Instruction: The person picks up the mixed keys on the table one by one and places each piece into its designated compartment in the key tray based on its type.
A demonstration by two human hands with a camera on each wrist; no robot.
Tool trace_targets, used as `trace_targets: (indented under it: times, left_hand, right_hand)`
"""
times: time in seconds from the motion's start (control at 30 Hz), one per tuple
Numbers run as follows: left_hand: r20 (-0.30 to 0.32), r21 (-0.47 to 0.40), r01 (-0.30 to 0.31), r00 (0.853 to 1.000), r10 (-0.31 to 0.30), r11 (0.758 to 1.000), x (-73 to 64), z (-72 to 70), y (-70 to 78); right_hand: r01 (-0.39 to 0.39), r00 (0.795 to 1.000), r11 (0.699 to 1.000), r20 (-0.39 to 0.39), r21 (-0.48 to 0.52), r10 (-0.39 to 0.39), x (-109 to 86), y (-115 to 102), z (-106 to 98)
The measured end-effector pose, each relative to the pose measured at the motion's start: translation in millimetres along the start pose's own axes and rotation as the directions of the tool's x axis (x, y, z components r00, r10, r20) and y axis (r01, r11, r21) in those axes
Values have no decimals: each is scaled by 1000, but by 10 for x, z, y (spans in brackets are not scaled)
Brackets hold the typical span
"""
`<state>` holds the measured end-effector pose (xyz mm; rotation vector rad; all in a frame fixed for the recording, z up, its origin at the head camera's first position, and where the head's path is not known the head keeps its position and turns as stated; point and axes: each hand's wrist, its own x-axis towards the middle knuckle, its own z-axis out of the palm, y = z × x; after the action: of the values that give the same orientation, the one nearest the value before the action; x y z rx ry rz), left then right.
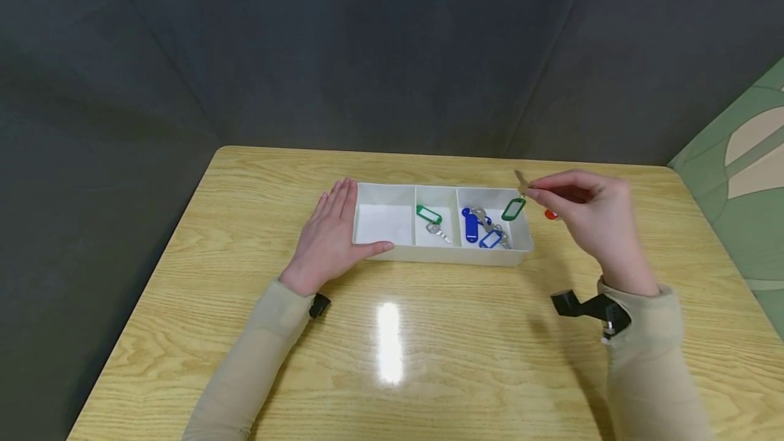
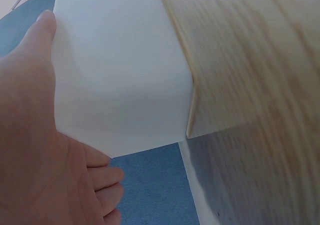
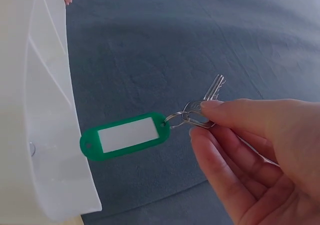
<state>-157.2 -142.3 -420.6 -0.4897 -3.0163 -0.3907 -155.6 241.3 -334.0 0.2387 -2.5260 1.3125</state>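
Note:
My right hand (image 1: 591, 213) pinches a key (image 3: 214, 90) between thumb and forefinger. From its ring hangs a green key tag (image 3: 125, 137) with a white label, over the right end of the white tray (image 1: 441, 254). My left hand (image 1: 327, 237) lies against the tray's left end, fingers straight and thumb along the front rim. In the middle compartment lies another green key tag (image 1: 429, 214) with a key. The right compartment holds blue key tags (image 1: 471, 226) with keys. The left compartment shows only its bare white floor.
A red key tag (image 1: 550, 214) lies on the wooden table (image 1: 465, 346) right of the tray, partly hidden behind my right hand. A dark curtain (image 1: 367, 53) stands behind the table. Green patterned fabric (image 1: 750, 175) borders the right side.

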Motion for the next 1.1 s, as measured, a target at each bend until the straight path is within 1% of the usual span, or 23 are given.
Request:
trace_targets:
  times: [0.23,0.43,0.57,0.67,0.87,1.1]
  left_hand:
    - [1,-3,3,1000,-3,1000,4,5,1]
    - [-1,2,-1,1000,1,1000,-1,4,5]
    - [0,-9,-1,1000,1,1000,-6,5,9]
    - [-2,-13,-1,1000,1,1000,-4,7,9]
    - [-7,-12,-2,1000,2,1000,-3,6,13]
    - [-9,-12,-2,1000,2,1000,-5,5,16]
  right_hand:
    - [4,1000,1000,13,13,-4,0,-59,71]
    - [30,999,999,31,32,-31,12,-98,154]
    - [45,998,997,38,67,-48,30,-86,219]
    - [52,997,992,47,113,-58,44,-76,266]
    - [40,994,986,92,159,-55,50,-101,341]
    - [41,991,986,120,160,-61,49,-127,419]
